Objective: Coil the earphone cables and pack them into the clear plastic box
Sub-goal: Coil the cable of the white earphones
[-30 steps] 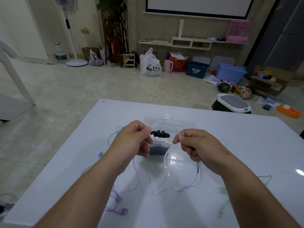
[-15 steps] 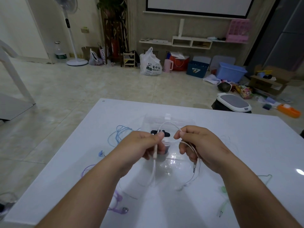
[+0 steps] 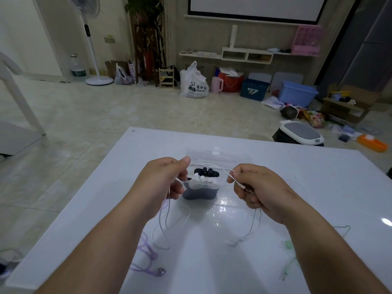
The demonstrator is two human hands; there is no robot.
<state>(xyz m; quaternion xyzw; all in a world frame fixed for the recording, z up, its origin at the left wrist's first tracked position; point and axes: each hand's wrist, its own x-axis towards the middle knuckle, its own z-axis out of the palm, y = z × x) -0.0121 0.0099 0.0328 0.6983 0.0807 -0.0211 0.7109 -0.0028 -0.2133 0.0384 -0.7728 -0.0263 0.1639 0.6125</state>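
Indoors, a glossy white table (image 3: 297, 187) bears a clear plastic box (image 3: 233, 157) holding black earphones (image 3: 206, 171). Left hand (image 3: 163, 181) and right hand (image 3: 258, 187) pinch a white earphone cable (image 3: 212, 166).

left hand (image 3: 163, 183) and right hand (image 3: 261, 187) drawn further apart, white earphone cable (image 3: 212, 166) stretched between them

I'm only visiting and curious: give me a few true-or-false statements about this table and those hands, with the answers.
1. The left hand and right hand both hold a white cable. True.
2. The clear box is empty. False: black earphones and white ones lie in it.
3. Purple earphones lie on the table by the left arm. True.
4. The green earphones are in the box. False: they lie on the table by the right arm.
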